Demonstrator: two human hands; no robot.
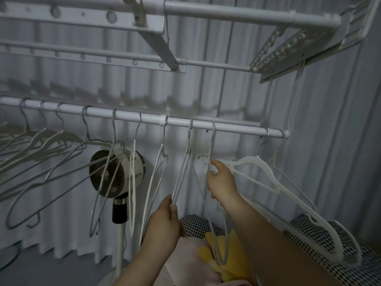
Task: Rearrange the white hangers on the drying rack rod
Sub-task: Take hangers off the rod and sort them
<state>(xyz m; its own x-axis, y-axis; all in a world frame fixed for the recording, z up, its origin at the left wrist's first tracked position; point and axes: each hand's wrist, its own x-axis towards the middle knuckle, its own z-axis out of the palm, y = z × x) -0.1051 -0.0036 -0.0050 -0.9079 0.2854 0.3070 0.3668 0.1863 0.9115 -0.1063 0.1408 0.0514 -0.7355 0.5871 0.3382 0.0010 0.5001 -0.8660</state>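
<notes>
in the head view, white hangers (249, 159) hang along the rod (237, 129), which runs from 9 to 3 o'clock. the left hand (165, 221) at 6 o'clock pinches the lower end of a thin hanger (180, 175). the right hand (221, 182), at its 2 o'clock, grasps the neighbouring hanger (210, 147) below its hook, with a fan (117, 174) at 9 o'clock.

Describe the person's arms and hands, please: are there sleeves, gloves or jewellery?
The left hand and the right hand wear no gloves; no ring, watch or bracelet shows. The left arm and the right arm are bare to the picture's edge, with no sleeve in view.
</notes>
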